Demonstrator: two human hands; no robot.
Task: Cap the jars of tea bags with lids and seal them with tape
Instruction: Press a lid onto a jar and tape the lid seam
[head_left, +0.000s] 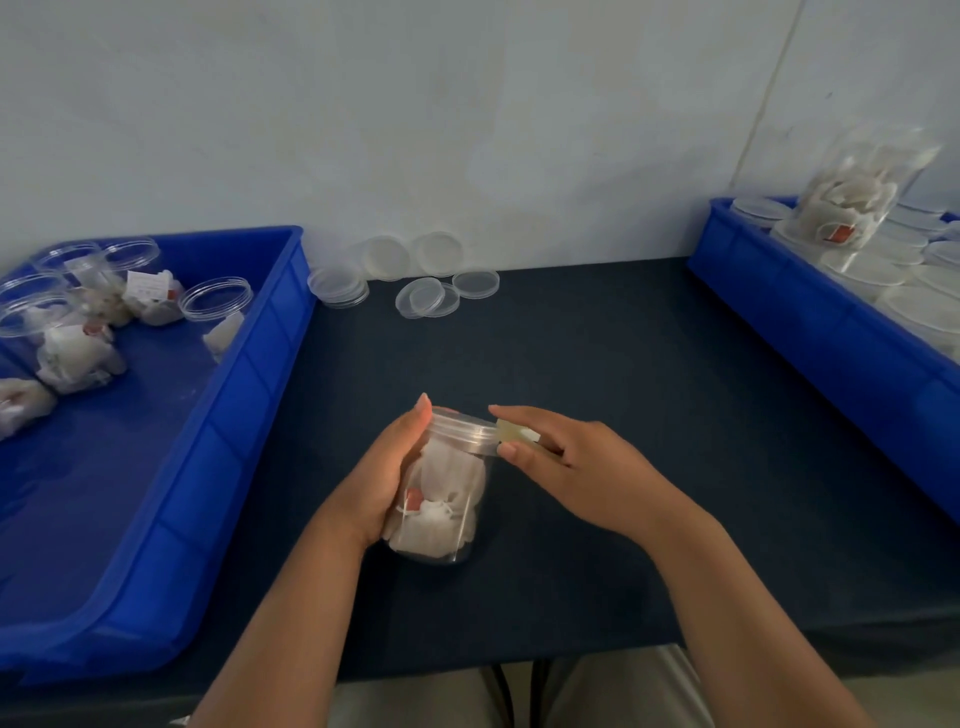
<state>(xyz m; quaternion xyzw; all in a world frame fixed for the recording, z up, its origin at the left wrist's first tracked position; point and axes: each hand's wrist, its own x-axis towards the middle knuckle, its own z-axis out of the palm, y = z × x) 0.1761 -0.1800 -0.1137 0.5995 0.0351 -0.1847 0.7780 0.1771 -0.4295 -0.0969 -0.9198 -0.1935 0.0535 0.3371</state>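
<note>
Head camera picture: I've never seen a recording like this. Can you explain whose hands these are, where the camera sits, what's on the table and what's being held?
There is no machine here. One camera worn on a person's head looks down at their two bare hands. The left hand grips a clear plastic jar of white tea bags, already capped with a clear round lid. The right hand pinches a small strip of pale tape at the lid's edge. Below is a dark blue table. A blue plastic tray on the left holds open jars. Loose clear lids lie by the wall. Another blue tray on the right holds capped jars.
</note>
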